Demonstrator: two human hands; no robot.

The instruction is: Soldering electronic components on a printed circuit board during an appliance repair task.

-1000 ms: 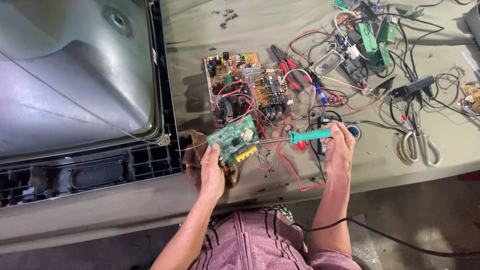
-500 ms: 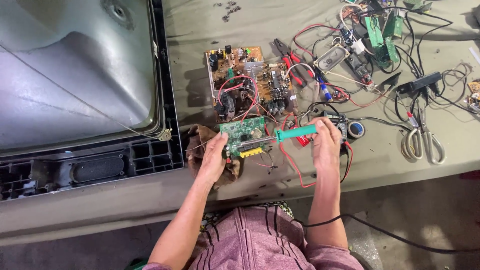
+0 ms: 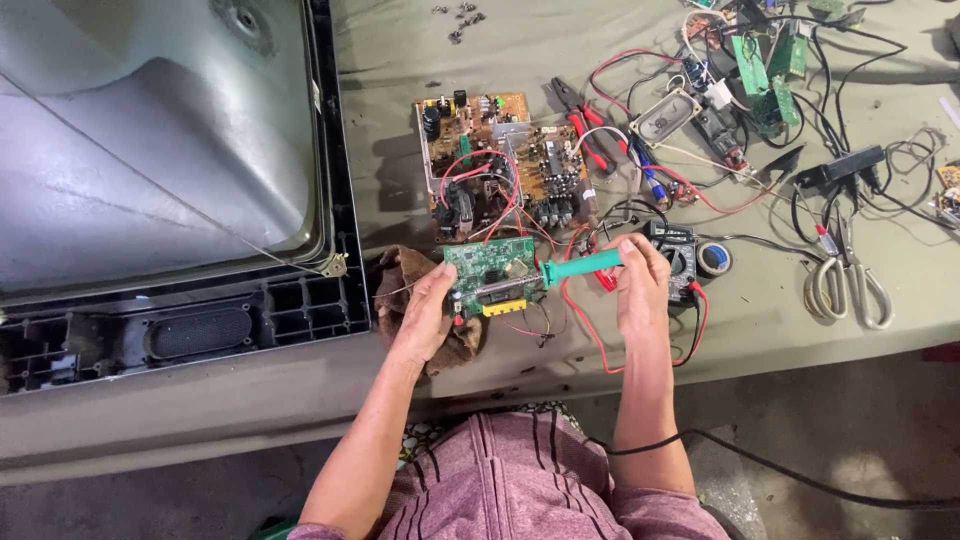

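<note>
Now the green circuit board [image 3: 487,272] is steadied by the left hand [image 3: 425,318], fingers clasped around it, while the soldering iron [image 3: 575,266], moved nearer, is gripped by the right hand [image 3: 640,285] at its edge.

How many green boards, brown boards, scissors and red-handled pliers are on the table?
Green boards: 3, the small green board in the left hand, plus two at the back
Brown boards: 1
Scissors: 1
Red-handled pliers: 1
Total: 6

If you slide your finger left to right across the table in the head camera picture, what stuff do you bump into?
Big grey TV tube → left hand → green circuit board → teal-handled soldering iron → right hand → scissors.
</note>
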